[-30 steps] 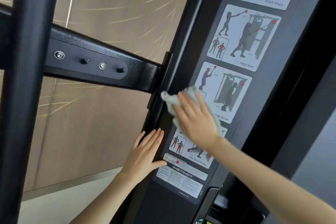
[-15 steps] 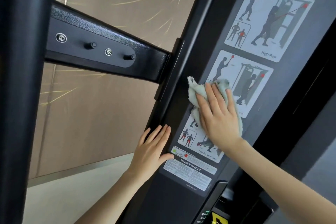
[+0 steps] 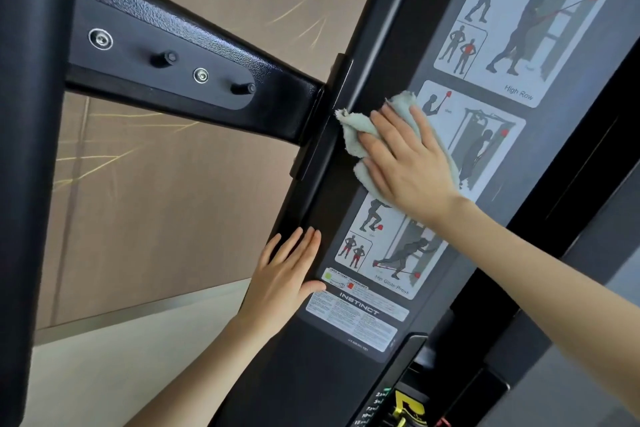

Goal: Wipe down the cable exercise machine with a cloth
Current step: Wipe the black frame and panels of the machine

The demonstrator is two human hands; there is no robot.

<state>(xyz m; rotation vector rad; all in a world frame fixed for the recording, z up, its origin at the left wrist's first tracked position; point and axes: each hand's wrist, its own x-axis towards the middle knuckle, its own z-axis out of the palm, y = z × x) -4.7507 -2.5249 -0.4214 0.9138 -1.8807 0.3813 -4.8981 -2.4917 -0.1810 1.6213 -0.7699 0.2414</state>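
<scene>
The cable machine's black upright (image 3: 329, 191) carries a grey panel of exercise stickers (image 3: 491, 135). My right hand (image 3: 405, 163) lies flat, fingers straight, and presses a crumpled pale green cloth (image 3: 356, 139) against the left part of the middle sticker. The cloth's edges stick out above and to the left of the fingers. My left hand (image 3: 284, 277) rests flat on the upright's left edge, lower down, beside the Hip Glute Press sticker (image 3: 391, 253); it holds nothing.
A black cross beam (image 3: 173, 69) with bolts and pegs joins the upright from the left. A thick black post (image 3: 31, 149) fills the left edge. The weight stack's numbered scale (image 3: 381, 406) shows at the bottom. A brown wall (image 3: 166, 204) stands behind.
My right hand has slid the cloth up the panel, uncovering more of the Hip Glute Press sticker. My left hand has stayed on the upright's edge. The view has closed in.
</scene>
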